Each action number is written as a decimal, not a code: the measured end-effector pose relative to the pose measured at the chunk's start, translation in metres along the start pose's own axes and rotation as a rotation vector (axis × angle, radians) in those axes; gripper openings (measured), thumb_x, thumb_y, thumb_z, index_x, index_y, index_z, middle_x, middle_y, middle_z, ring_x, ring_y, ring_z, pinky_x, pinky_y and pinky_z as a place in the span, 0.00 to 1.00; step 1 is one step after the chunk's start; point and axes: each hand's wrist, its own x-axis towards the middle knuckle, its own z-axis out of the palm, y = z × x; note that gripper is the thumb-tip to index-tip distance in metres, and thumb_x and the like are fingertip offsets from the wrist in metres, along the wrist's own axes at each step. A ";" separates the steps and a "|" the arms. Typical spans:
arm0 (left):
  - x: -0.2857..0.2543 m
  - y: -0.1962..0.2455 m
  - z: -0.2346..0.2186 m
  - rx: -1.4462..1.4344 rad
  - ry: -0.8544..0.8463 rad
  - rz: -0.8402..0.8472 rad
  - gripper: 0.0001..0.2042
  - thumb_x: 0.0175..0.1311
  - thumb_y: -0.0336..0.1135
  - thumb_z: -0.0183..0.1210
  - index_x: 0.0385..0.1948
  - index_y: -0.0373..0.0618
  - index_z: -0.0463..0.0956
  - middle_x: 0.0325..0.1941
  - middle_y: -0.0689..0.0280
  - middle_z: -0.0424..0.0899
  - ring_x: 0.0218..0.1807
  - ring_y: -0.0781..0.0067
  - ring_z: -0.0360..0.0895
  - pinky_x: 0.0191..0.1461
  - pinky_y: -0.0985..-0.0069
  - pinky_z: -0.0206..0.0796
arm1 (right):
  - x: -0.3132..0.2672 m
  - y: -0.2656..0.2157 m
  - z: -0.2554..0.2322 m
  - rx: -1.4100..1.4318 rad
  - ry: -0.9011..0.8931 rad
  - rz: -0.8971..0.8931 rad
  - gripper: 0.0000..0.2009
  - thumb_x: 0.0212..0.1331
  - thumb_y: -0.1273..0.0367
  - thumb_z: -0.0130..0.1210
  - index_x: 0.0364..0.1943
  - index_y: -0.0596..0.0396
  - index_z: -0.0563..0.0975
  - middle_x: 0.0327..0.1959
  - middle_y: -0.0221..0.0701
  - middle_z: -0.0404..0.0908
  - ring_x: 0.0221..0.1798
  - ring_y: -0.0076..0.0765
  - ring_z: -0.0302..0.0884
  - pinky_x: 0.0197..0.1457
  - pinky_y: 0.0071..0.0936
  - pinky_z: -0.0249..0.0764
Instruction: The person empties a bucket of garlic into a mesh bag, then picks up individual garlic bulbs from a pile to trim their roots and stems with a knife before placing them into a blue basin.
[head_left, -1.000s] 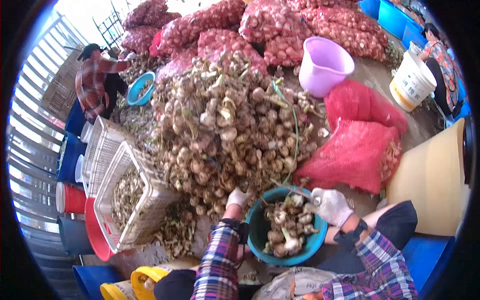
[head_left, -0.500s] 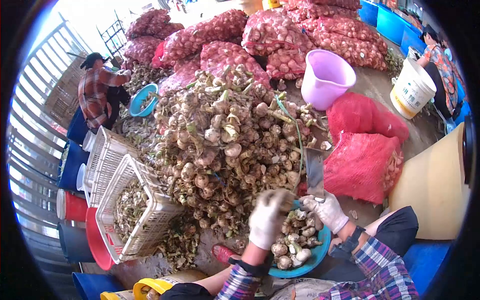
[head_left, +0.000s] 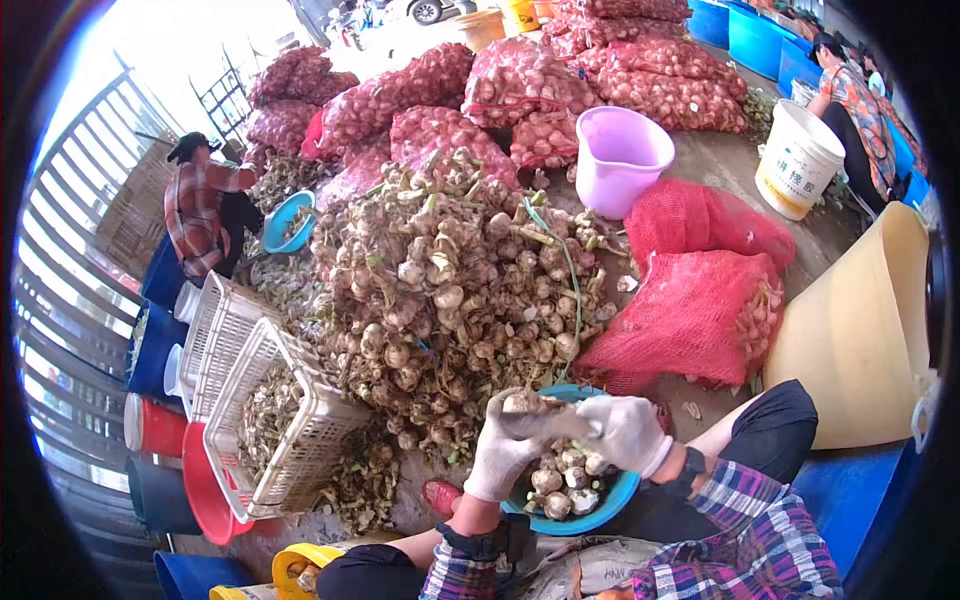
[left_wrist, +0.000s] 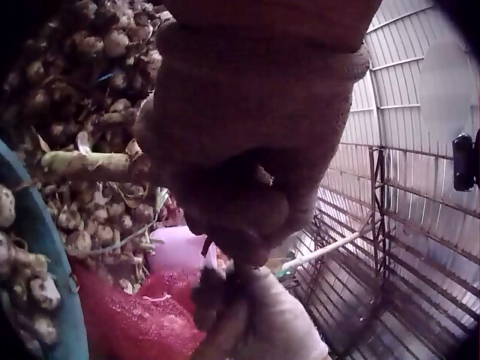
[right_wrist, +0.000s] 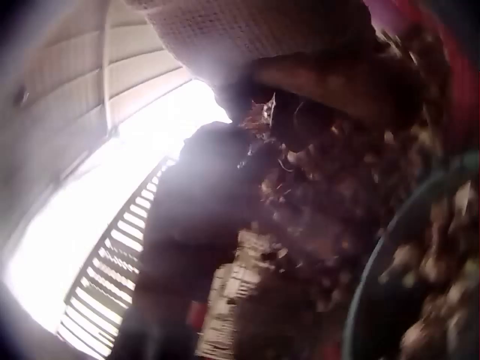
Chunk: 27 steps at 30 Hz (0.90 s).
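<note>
Over the teal basin point(head_left: 622, 500), both gloved hands are close together. My left hand point(head_left: 500, 455) grips a garlic bulb point(head_left: 518, 401), its fingers curled round it. In the left wrist view a thick garlic stalk point(left_wrist: 90, 165) sticks out from beside that hand. A broad-bladed knife point(head_left: 548, 427), blurred, is in my right hand point(head_left: 630, 436), its blade reaching across to the left hand and overlapping the bulb. The right hand's fingers hide the handle in the head view. Trimmed garlic bulbs point(head_left: 572, 478) lie in the basin below.
A big heap of stalked garlic point(head_left: 440, 300) rises ahead. Left are a white crate point(head_left: 310, 440) of trimmings and a red tub point(head_left: 205, 500); right, red mesh sacks point(head_left: 680, 315) and a yellow tub point(head_left: 850, 350). A purple bucket point(head_left: 620, 165) stands behind. Two other people sit farther off.
My left hand went from the heap to above the basin and now holds a garlic bulb. The knife, upright half a second ago, now lies across towards the left hand.
</note>
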 end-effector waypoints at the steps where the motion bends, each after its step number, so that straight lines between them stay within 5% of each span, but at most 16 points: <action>1: 0.001 -0.011 -0.004 -0.173 -0.056 0.026 0.34 0.53 0.25 0.68 0.61 0.41 0.59 0.52 0.60 0.77 0.52 0.72 0.76 0.57 0.74 0.71 | 0.002 -0.004 -0.002 0.006 -0.050 -0.092 0.07 0.51 0.65 0.60 0.32 0.47 0.76 0.25 0.32 0.78 0.30 0.41 0.80 0.32 0.36 0.75; 2: -0.001 -0.004 0.003 0.146 -0.025 0.191 0.32 0.57 0.25 0.66 0.62 0.41 0.57 0.52 0.58 0.77 0.52 0.70 0.77 0.58 0.72 0.72 | 0.001 -0.005 0.000 -0.046 -0.064 -0.124 0.06 0.51 0.66 0.58 0.32 0.47 0.75 0.25 0.32 0.77 0.31 0.40 0.80 0.33 0.36 0.75; 3: -0.001 -0.005 0.002 0.151 -0.028 0.189 0.32 0.57 0.25 0.66 0.62 0.41 0.57 0.52 0.58 0.77 0.52 0.70 0.77 0.58 0.72 0.72 | 0.000 -0.006 0.001 -0.096 -0.077 -0.156 0.05 0.50 0.68 0.56 0.32 0.48 0.75 0.25 0.31 0.76 0.32 0.40 0.80 0.34 0.36 0.74; 7: -0.005 0.000 0.005 -0.164 0.059 -0.027 0.30 0.56 0.24 0.66 0.59 0.41 0.61 0.52 0.61 0.78 0.51 0.71 0.77 0.57 0.73 0.72 | 0.002 -0.005 -0.002 -0.095 -0.089 -0.188 0.04 0.51 0.69 0.54 0.31 0.48 0.75 0.25 0.31 0.76 0.32 0.41 0.79 0.34 0.37 0.74; 10: -0.010 0.003 0.003 0.394 0.010 0.177 0.27 0.51 0.28 0.70 0.53 0.40 0.67 0.48 0.63 0.80 0.50 0.73 0.78 0.55 0.76 0.71 | 0.004 0.001 0.003 -0.103 -0.082 -0.195 0.03 0.52 0.67 0.55 0.29 0.47 0.75 0.24 0.30 0.75 0.31 0.40 0.79 0.33 0.36 0.74; 13: -0.005 -0.006 -0.008 0.301 -0.051 0.127 0.29 0.48 0.29 0.72 0.53 0.40 0.68 0.48 0.64 0.80 0.49 0.75 0.77 0.55 0.76 0.70 | 0.004 0.013 0.012 -0.172 -0.083 -0.171 0.03 0.54 0.66 0.54 0.29 0.45 0.76 0.23 0.31 0.77 0.28 0.43 0.79 0.30 0.37 0.74; 15: -0.029 0.049 0.016 0.088 -0.068 -0.062 0.30 0.44 0.29 0.73 0.52 0.40 0.69 0.47 0.65 0.79 0.48 0.76 0.76 0.55 0.76 0.69 | 0.007 0.065 0.029 -0.527 -0.119 0.163 0.03 0.55 0.65 0.54 0.29 0.44 0.77 0.22 0.33 0.78 0.25 0.46 0.80 0.26 0.40 0.73; 16: -0.039 0.062 0.025 0.069 -0.058 -0.010 0.31 0.42 0.27 0.73 0.53 0.39 0.69 0.48 0.66 0.78 0.49 0.77 0.75 0.56 0.76 0.69 | 0.023 0.053 -0.007 -0.425 -0.212 0.288 0.04 0.56 0.65 0.53 0.28 0.44 0.76 0.21 0.34 0.79 0.23 0.48 0.79 0.24 0.42 0.73; 19: -0.026 0.074 0.005 0.046 -0.034 -0.114 0.33 0.43 0.27 0.72 0.55 0.38 0.67 0.48 0.65 0.78 0.51 0.77 0.74 0.58 0.75 0.67 | 0.020 0.051 -0.001 -0.397 0.038 0.123 0.04 0.56 0.66 0.54 0.26 0.46 0.75 0.24 0.35 0.78 0.28 0.46 0.80 0.30 0.43 0.74; 21: -0.015 0.049 -0.011 0.308 -0.085 0.059 0.30 0.46 0.30 0.71 0.55 0.42 0.69 0.45 0.67 0.79 0.44 0.77 0.77 0.51 0.75 0.72 | 0.017 0.035 0.000 -0.227 0.021 0.155 0.09 0.53 0.61 0.60 0.27 0.47 0.74 0.24 0.35 0.78 0.30 0.48 0.79 0.32 0.44 0.73; 23: -0.020 0.038 -0.005 0.699 -0.056 0.128 0.15 0.51 0.35 0.69 0.41 0.46 0.78 0.39 0.63 0.80 0.42 0.66 0.80 0.47 0.72 0.72 | 0.015 0.014 -0.002 -0.052 -0.142 0.261 0.09 0.53 0.60 0.63 0.30 0.49 0.79 0.25 0.39 0.78 0.29 0.51 0.79 0.30 0.41 0.72; 24: -0.019 0.036 0.004 0.866 -0.035 0.262 0.08 0.54 0.37 0.67 0.30 0.46 0.79 0.33 0.59 0.79 0.38 0.57 0.79 0.42 0.69 0.72 | 0.018 0.007 0.000 0.020 -0.127 0.169 0.09 0.53 0.60 0.63 0.29 0.49 0.79 0.24 0.39 0.78 0.29 0.50 0.79 0.30 0.40 0.73; 25: -0.019 0.034 0.010 1.110 -0.048 0.413 0.08 0.49 0.36 0.66 0.25 0.45 0.77 0.31 0.60 0.78 0.36 0.54 0.77 0.39 0.64 0.71 | 0.018 0.002 0.003 0.096 -0.119 0.080 0.09 0.53 0.61 0.63 0.28 0.49 0.79 0.23 0.39 0.78 0.28 0.50 0.79 0.31 0.39 0.73; 26: -0.021 0.036 0.012 1.155 -0.089 0.512 0.08 0.46 0.35 0.67 0.24 0.46 0.77 0.30 0.61 0.78 0.35 0.55 0.77 0.38 0.64 0.71 | 0.018 0.012 0.001 0.130 -0.309 0.080 0.09 0.52 0.62 0.64 0.30 0.49 0.79 0.23 0.39 0.79 0.28 0.49 0.80 0.31 0.39 0.73; 27: -0.022 0.040 0.014 1.196 -0.142 0.609 0.08 0.43 0.34 0.67 0.23 0.46 0.77 0.30 0.62 0.78 0.34 0.55 0.77 0.37 0.64 0.71 | 0.009 0.049 0.015 0.180 -0.400 0.233 0.11 0.52 0.55 0.64 0.29 0.44 0.79 0.23 0.37 0.79 0.29 0.49 0.80 0.32 0.41 0.75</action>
